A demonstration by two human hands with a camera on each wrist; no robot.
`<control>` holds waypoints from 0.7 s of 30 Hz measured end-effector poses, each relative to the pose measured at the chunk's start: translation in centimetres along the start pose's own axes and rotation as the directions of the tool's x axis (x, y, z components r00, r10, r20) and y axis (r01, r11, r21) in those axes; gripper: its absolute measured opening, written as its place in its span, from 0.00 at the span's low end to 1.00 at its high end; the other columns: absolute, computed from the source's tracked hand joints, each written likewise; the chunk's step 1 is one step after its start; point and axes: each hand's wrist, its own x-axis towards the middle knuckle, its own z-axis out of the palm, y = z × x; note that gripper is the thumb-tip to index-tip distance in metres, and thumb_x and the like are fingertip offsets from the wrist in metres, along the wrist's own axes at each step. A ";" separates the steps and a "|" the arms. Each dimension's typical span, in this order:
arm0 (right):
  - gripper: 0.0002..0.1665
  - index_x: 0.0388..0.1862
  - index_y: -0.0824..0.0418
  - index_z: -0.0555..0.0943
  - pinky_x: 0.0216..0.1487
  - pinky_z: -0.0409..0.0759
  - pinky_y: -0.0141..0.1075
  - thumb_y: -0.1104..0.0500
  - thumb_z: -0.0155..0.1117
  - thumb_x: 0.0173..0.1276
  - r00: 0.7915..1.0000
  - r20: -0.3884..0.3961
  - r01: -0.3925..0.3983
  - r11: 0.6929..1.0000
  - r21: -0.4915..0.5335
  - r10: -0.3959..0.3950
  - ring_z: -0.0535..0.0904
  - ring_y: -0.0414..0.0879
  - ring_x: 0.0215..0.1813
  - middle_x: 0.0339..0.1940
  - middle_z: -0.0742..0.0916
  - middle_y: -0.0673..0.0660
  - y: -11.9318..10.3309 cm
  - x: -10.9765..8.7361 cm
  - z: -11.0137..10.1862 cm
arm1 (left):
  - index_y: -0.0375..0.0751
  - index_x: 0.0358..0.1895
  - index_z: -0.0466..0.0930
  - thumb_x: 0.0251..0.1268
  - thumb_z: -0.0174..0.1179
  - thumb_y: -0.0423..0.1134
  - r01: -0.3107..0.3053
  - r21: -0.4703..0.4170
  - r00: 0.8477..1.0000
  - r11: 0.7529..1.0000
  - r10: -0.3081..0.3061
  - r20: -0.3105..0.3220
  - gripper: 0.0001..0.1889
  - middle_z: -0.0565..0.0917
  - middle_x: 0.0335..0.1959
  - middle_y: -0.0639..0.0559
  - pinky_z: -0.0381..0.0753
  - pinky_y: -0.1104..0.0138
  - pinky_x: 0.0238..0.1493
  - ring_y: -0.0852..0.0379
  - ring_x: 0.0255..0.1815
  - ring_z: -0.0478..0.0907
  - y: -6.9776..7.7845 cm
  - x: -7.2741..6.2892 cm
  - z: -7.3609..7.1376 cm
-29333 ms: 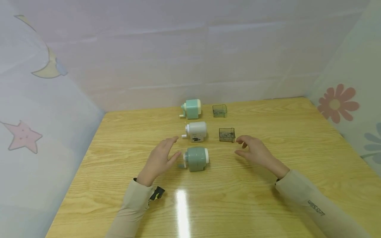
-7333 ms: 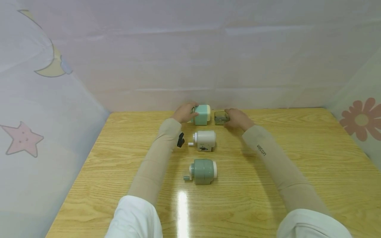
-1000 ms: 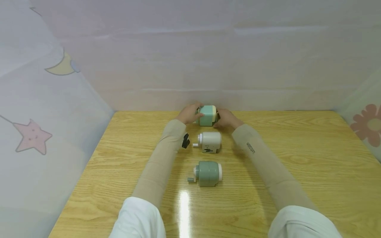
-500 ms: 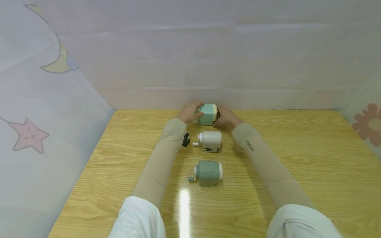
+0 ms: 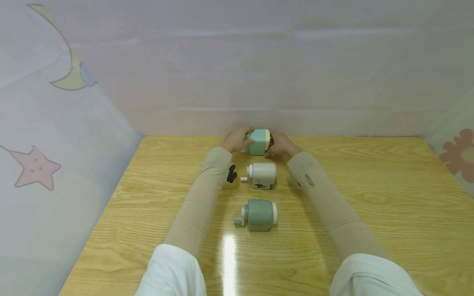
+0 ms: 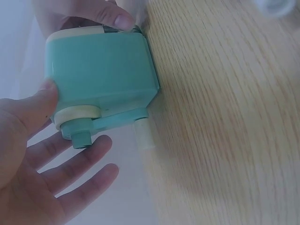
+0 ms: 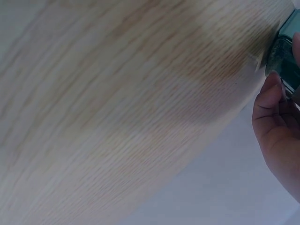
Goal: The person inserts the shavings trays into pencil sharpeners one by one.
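Note:
My left hand (image 5: 236,139) holds a mint-green crank pencil sharpener (image 5: 258,142) at the table's back edge. In the left wrist view its thumb presses the side of the sharpener body (image 6: 101,72), and several other fingers spread out past the crank (image 6: 119,119). At the cream end, my right hand (image 5: 282,144) pinches the dark translucent shavings tray (image 7: 279,54) between thumb and fingers. Most of the tray is hidden by the sharpener and the hand; how far inside it sits I cannot tell.
Nearer on the wooden table (image 5: 148,197) stand a white pencil sharpener (image 5: 263,174) and a dark green one (image 5: 261,216), their cranks pointing left. A pale cloth wall (image 5: 237,82) rises right behind the table.
Seven seconds ago the tray stood apart, right of the mint sharpener; now it is against its end. Earliest, another tray lay beside the white sharpener. Over the last second the hands barely move.

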 end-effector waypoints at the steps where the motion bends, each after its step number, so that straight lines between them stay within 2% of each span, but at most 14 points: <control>1: 0.41 0.60 0.70 0.65 0.58 0.68 0.49 0.62 0.74 0.48 1.000 0.001 -0.004 1.000 0.002 0.004 0.71 0.59 0.54 0.52 0.76 0.67 0.0 0.0 0.0 | 0.42 0.66 0.61 0.67 0.51 0.46 0.002 -0.002 1.000 1.000 -0.002 0.001 0.26 0.69 0.61 0.46 0.71 0.63 0.53 0.52 0.57 0.69 0.0 0.0 0.0; 21: 0.40 0.59 0.69 0.66 0.56 0.70 0.48 0.64 0.74 0.47 1.000 0.001 -0.003 1.000 0.027 0.003 0.72 0.58 0.52 0.51 0.77 0.66 0.0 -0.1 0.1 | 0.40 0.65 0.61 0.67 0.51 0.45 -0.022 0.006 1.000 1.000 0.022 0.001 0.26 0.69 0.60 0.46 0.69 0.63 0.56 0.51 0.59 0.67 0.2 -0.2 0.1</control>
